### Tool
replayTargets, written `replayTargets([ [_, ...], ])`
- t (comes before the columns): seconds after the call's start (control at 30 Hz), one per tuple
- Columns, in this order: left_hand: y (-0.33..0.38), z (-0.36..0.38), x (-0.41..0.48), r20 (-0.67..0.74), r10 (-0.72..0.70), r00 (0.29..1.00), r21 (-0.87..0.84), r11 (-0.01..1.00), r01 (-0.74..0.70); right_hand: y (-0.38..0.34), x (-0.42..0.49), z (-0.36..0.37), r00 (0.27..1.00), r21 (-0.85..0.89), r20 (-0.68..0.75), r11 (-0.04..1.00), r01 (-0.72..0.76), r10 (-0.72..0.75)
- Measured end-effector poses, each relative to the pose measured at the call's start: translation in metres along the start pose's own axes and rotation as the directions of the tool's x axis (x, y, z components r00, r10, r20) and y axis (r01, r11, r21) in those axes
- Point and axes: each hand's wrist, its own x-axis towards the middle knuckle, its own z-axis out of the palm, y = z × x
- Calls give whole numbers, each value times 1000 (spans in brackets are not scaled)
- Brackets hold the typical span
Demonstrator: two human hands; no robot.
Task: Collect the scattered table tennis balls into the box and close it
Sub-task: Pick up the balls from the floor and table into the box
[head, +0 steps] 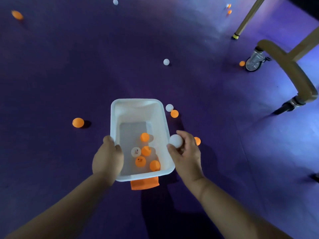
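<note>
A white open box (138, 102) sits in the middle of the purple floor, with an orange latch (144, 183) at its near end. Several balls lie inside, mostly orange and one white (136, 151). My left hand (107, 159) grips the box's near left rim, thumb inside. My right hand (187, 152) holds a white ball (176, 140) at the box's right rim. Loose balls lie around: orange (78, 122) to the left, white (169, 107) and orange (174, 113) by the far right corner, orange (197, 141) behind my right hand, and white (166, 62) farther off.
A tan frame on castor wheels (253, 61) stands at the right, with an orange ball (242, 63) beside the wheel. More balls lie far off: orange (17, 15) at the top left, white (115, 2) at the top, and others (229, 9) at the top right.
</note>
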Motion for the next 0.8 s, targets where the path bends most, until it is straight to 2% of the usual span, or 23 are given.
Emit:
replayTargets([
  [0.1,-1,0,1,-6,2,1000,25,1000,-2,-7,6,14,998,15,52,999,30,-31],
  [0.2,-2,1,1,-21,8,1000,61,998,-7,9,15,14,992,47,-106,997,-59,64],
  [0.23,-2,1,2,-27,10,1000,70,998,-8,18,19,11,979,23,-163,992,-121,123],
  [0.3,-2,3,3,-37,8,999,90,996,-5,42,25,4,958,-173,-210,956,-235,197],
  [0.37,-1,5,4,-40,4,999,102,995,0,69,28,-1,962,-402,-123,875,-271,242],
  [0.43,-1,7,5,-42,3,999,105,994,1,91,28,-4,960,-555,32,803,-216,280],
  [0.5,-2,8,5,-47,5,999,111,994,0,104,28,-5,939,-654,167,746,-122,300],
  [0.6,-2,8,7,-47,5,999,119,993,0,112,28,-2,918,-707,253,706,-42,307],
  [0.67,-1,8,7,-50,1,999,118,993,5,110,26,1,939,-655,214,752,-67,270],
  [0.7,-2,8,8,-52,-1,999,116,993,7,103,26,3,956,-566,142,813,-135,258],
  [0.77,-2,8,7,-51,1,999,115,993,5,77,28,5,961,-223,-49,935,-277,273],
  [0.8,-1,7,7,-51,3,999,117,993,3,59,28,6,957,-41,-116,962,-272,266],
])
